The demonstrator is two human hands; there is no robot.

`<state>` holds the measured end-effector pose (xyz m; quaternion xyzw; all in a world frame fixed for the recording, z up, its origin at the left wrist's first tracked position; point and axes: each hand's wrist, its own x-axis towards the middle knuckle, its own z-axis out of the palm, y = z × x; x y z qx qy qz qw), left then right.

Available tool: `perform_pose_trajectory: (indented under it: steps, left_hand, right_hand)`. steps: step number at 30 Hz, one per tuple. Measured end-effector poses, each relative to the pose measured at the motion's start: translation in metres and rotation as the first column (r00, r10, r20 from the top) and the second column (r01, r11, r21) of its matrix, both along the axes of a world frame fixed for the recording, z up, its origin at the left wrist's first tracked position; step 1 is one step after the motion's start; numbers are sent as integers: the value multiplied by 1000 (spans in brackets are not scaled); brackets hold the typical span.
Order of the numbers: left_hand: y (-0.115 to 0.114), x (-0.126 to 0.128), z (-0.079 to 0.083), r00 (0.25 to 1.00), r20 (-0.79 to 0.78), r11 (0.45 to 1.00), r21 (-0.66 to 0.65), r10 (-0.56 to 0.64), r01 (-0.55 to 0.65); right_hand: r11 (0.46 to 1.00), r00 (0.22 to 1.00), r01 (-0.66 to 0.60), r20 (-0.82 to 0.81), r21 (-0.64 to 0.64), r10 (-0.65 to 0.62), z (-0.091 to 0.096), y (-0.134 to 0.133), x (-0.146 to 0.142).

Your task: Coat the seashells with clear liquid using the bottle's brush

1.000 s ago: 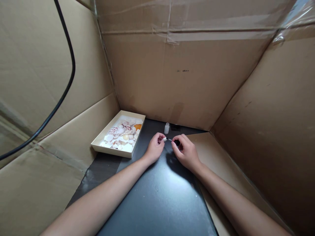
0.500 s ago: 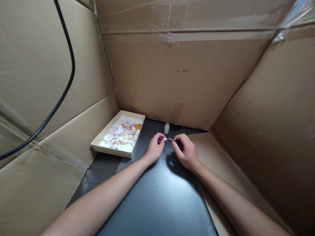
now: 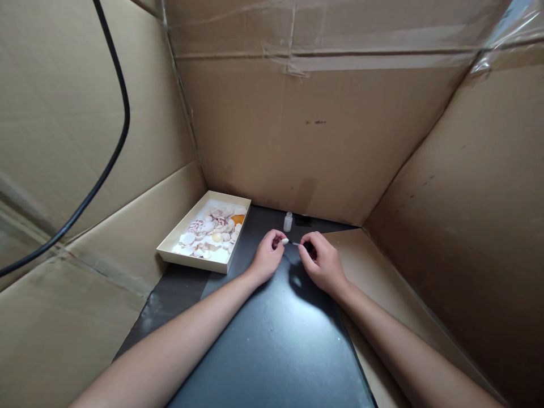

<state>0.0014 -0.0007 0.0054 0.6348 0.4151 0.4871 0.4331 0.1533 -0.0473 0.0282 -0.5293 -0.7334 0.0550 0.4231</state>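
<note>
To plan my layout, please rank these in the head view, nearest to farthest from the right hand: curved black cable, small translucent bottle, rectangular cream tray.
1. Bottle: beyond the right hand, slightly left.
2. Tray: farther left.
3. Cable: far left.

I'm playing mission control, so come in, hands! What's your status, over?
Left hand: pinching small rounded white piece. Right hand: holding thin, grey-stemmed, dark-tipped applicator, tip near piece, contact unclear. Small translucent upright bottle beyond both hands, not between them.
</note>
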Motion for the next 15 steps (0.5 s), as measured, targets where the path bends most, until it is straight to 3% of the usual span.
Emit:
perform_pose_trajectory:
  steps: [15]
  left_hand:
    - [0, 0, 0, 1000, -24, 1000, 19, 15, -14]
  right_hand:
    - [999, 1000, -23, -19, 25, 24, 1, 0, 0]
